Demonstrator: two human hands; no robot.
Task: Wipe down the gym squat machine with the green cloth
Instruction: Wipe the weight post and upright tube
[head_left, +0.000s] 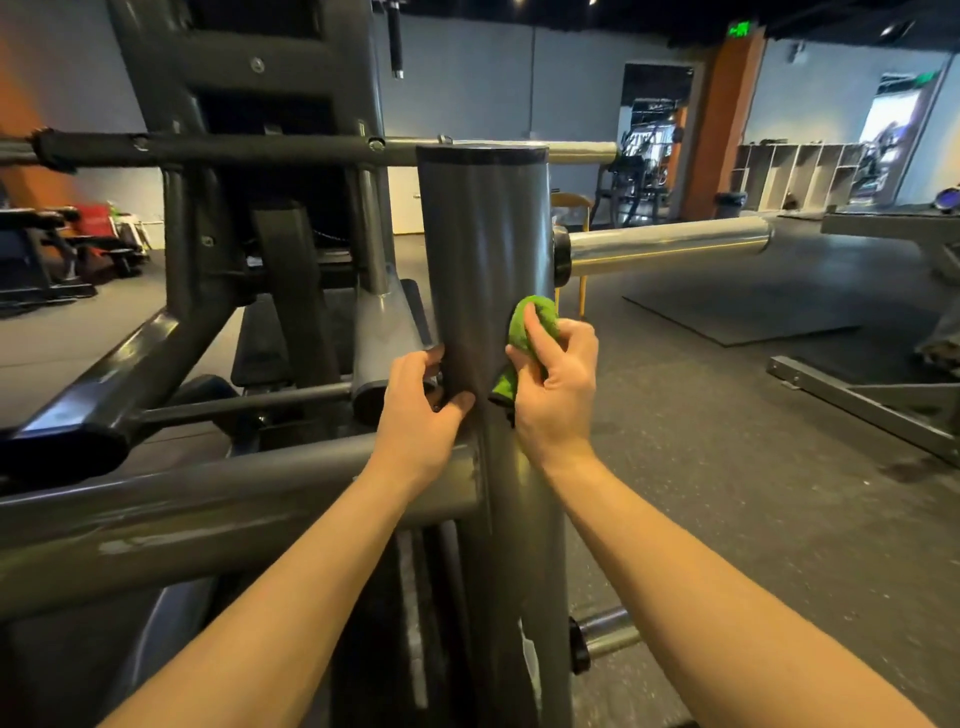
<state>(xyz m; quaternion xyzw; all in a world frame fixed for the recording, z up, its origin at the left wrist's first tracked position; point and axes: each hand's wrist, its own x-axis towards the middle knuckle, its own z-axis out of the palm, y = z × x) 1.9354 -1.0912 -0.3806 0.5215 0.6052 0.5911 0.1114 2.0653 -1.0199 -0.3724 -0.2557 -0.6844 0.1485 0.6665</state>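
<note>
A dim gym hall with a dark rubber floor (727, 415), an orange column (727, 130) and open storage cubbies (795, 171) along the far wall. Close in front of me stands the dark grey tubular steel squat machine (176, 244). Its thick upright post (483, 234) fills the middle of the view, long axis running straight up and down, capped flat at the top. A polished chrome weight peg (665, 247) juts from the post's right side, above my hands. A grey horizontal tube (208, 509) meets the post from the left, below them.

My left hand (421, 410) grips the post's left edge, fingers curled round behind it and thumb laid across the front, steadying. My right hand (558, 384) holds the small bunched green cloth (524, 325), fingers curled round it, pressing it to the post's right side. The cloth bulges above my fingers and a fold hangs below my palm.

The two hands sit at about the same height on opposite sides of the post. From the cloth, the bare post runs on directly upward toward the peg and cap, so I judge the next stroke should follow that vertical line, led by the right hand.
</note>
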